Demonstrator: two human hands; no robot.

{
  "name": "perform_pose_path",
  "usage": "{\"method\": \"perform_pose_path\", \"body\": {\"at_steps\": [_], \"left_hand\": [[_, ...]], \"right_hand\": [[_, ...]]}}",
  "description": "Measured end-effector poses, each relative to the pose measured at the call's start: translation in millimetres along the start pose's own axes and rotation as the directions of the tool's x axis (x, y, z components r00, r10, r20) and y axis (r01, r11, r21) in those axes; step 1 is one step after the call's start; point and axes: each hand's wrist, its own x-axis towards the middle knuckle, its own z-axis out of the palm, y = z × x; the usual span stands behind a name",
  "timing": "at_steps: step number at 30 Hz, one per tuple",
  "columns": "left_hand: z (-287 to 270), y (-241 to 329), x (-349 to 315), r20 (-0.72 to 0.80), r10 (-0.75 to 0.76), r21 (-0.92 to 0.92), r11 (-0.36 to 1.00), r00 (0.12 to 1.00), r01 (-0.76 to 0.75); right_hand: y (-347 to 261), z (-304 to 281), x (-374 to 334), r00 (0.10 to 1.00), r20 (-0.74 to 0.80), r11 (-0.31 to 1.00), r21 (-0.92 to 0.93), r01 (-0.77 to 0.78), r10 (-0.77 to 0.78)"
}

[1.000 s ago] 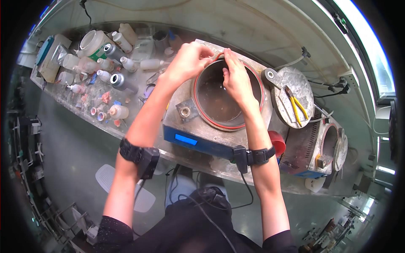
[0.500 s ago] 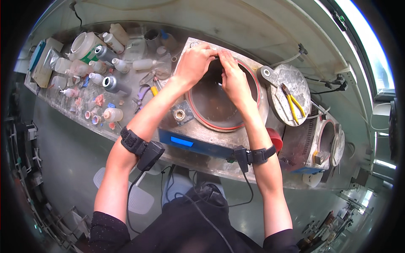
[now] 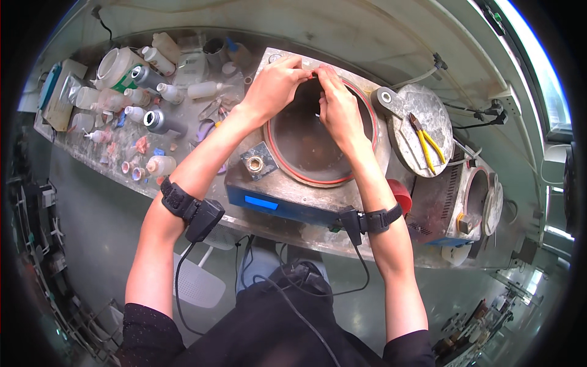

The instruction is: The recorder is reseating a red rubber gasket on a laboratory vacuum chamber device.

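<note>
Both hands meet over the far rim of a round, dark-bottomed chamber (image 3: 309,150) set in a metal machine with a blue front. My left hand (image 3: 273,87) is closed, thumb and fingertips pinched together at the far rim. Beside it my right hand (image 3: 338,107) has its fingers bent and pressed together, the tips almost touching the left ones. A small dark bit shows between the fingertips, too small to name. A red sealing ring (image 3: 374,128) runs round the chamber's rim; its far part is hidden behind the hands.
Yellow-handled pliers (image 3: 427,145) lie on a round, stained lid (image 3: 406,150) at the right. Beyond it stands a second, smaller chamber machine (image 3: 443,211). Several bottles, a white bucket (image 3: 115,69) and purple-handled scissors (image 3: 205,129) crowd the bench's left. A square fitting (image 3: 255,163) sits left of the chamber.
My left hand has shifted slightly left, its pinch still near the right fingertips. The right hand stays almost in place. The view has moved a little.
</note>
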Motion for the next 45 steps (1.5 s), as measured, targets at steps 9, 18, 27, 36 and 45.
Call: {"method": "perform_pose_path", "body": {"at_steps": [9, 18, 27, 36, 45], "left_hand": [[0.6, -3.2, 0.1, 0.021, 0.050, 0.082, 0.995, 0.999, -0.051], [3.3, -0.4, 6.6, -0.019, -0.008, 0.061, 0.998, 1.000, 0.009], [7.4, -3.3, 9.9, 0.031, 0.054, 0.118, 0.991, 0.998, -0.058], [8.6, 5.1, 12.4, 0.000, 0.017, 0.105, 0.994, 1.000, -0.017], [4.7, 3.8, 13.4, 0.039, -0.050, 0.078, 0.996, 0.998, 0.046]], "right_hand": [[-0.6, 7.5, 5.1, 0.994, -0.101, 0.998, -0.054, 0.025, -0.030], [0.9, -13.4, 37.3, 0.997, -0.058, 0.991, -0.127, 0.038, -0.045], [8.6, -5.1, 39.0, 0.995, -0.015, 0.972, -0.212, 0.098, -0.103], [15.0, 1.2, 33.4, 0.964, -0.058, 0.925, -0.300, 0.232, -0.261], [14.2, -16.2, 35.8, 0.969, -0.148, 0.979, 0.016, 0.204, -0.199]]}}
